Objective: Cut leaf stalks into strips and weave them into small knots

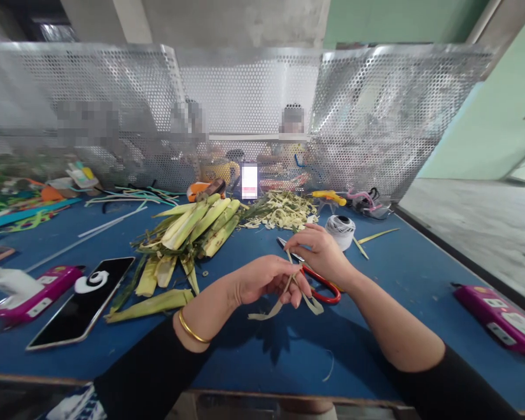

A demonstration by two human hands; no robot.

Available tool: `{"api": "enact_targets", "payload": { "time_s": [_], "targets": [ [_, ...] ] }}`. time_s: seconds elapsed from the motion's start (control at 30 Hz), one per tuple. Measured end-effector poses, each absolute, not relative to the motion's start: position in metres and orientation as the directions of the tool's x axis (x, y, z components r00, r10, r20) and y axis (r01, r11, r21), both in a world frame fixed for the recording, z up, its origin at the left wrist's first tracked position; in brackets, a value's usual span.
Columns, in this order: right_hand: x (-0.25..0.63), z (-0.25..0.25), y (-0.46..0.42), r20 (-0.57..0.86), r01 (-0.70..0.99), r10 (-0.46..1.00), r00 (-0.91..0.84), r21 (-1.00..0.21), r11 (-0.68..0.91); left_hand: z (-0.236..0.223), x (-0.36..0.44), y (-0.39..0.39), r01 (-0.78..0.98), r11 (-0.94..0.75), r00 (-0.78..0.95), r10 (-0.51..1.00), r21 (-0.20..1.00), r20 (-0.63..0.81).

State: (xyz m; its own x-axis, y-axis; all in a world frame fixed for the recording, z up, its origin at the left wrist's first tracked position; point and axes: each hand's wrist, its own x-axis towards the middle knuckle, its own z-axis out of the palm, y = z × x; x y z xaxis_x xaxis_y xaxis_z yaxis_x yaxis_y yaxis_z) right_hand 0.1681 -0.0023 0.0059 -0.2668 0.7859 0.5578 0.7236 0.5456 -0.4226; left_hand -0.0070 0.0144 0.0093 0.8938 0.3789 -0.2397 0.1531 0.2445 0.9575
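Note:
My left hand [266, 280] and my right hand [319, 251] meet above the blue table [262, 350]. Both pinch thin pale leaf strips [289, 291] whose loose ends hang down toward the tabletop. The fingers of each hand are closed on the strips. Red-handled scissors [321, 286] lie on the table just under my right hand. A gold bangle sits on my left wrist.
A pile of green-yellow palm leaf pieces [192, 230] lies to the left, a heap of shredded strips [284, 213] behind. A white thread spool [341, 227], a phone [85, 300], pink cases [499, 315] [30, 291] and a perforated metal screen [245, 105] surround the work spot. People sit beyond the screen.

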Motion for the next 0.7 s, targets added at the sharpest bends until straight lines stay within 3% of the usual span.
{"api": "enact_targets", "payload": {
  "time_s": [0.1, 0.23, 0.4, 0.53, 0.7],
  "targets": [
    [0.168, 0.005, -0.002, 0.544, 0.715, 0.802, -0.245, -0.457, 0.529, 0.009, -0.006, 0.015, 0.154, 0.247, 0.884, 0.397, 0.957, -0.245],
    [0.174, 0.011, -0.002, 0.489, 0.592, 0.853, -0.18, -0.639, 0.491, 0.006, -0.006, 0.019, 0.064, 0.321, 0.843, 0.49, 0.945, -0.224],
    [0.182, 0.02, -0.006, 0.24, 0.491, 0.893, -0.382, -0.766, 0.416, 0.002, -0.006, 0.027, -0.036, 0.404, 0.809, 0.548, 0.914, -0.211],
    [0.18, 0.014, -0.004, 0.296, 0.536, 0.88, -0.373, -0.705, 0.464, 0.004, -0.007, 0.027, -0.037, 0.425, 0.811, 0.541, 0.904, -0.221],
    [0.175, 0.01, -0.002, 0.535, 0.683, 0.783, -0.319, -0.443, 0.581, 0.006, -0.008, 0.022, -0.029, 0.402, 0.793, 0.566, 0.915, -0.224]
  ]
}}
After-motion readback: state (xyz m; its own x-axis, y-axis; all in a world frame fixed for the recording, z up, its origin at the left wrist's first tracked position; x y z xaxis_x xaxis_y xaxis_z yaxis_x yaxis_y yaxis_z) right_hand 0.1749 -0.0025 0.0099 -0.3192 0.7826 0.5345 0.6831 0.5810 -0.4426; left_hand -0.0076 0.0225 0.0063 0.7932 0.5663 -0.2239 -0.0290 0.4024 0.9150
